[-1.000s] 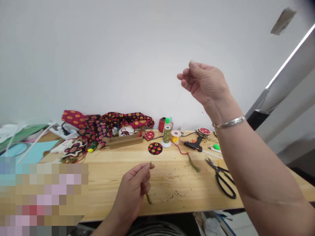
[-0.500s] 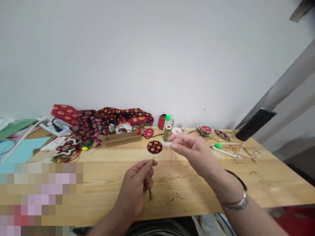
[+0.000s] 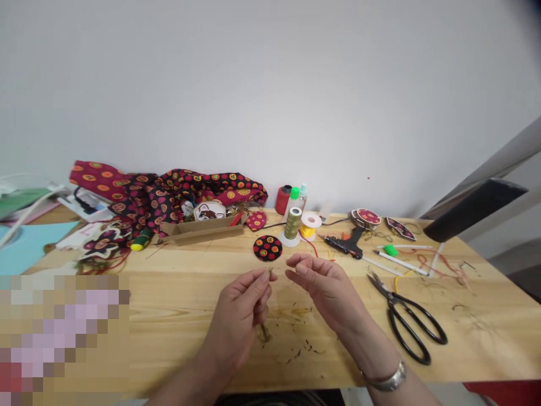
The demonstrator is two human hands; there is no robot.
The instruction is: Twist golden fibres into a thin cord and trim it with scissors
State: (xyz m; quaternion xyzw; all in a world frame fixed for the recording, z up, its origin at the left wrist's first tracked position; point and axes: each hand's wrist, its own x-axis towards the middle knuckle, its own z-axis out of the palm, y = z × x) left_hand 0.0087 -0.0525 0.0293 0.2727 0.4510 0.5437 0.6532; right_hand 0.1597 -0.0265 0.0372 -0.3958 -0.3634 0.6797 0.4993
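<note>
My left hand (image 3: pixel 243 313) pinches a small olive-green tassel (image 3: pixel 265 332) by its top, the fringe hanging below my fingers over the wooden table (image 3: pixel 177 316). My right hand (image 3: pixel 327 285) is close beside it, fingers pinched together just right of the tassel's top; a thin thread or needle in them is too fine to make out. A round black patch with red dots (image 3: pixel 267 248) lies on the table just beyond both hands. Thread scraps are scattered under my hands.
Black scissors (image 3: pixel 408 318) lie to the right. A glue gun (image 3: pixel 344 245), an olive thread spool (image 3: pixel 292 224), a yellow spool (image 3: pixel 308 225) and a red spool (image 3: pixel 284 199) stand behind. Patterned red fabric (image 3: pixel 169 189) and a cardboard box (image 3: pixel 203 228) sit at back left.
My right hand came down from high in the air to table level and now sits beside my left hand. The left hand kept its pinch on the tassel.
</note>
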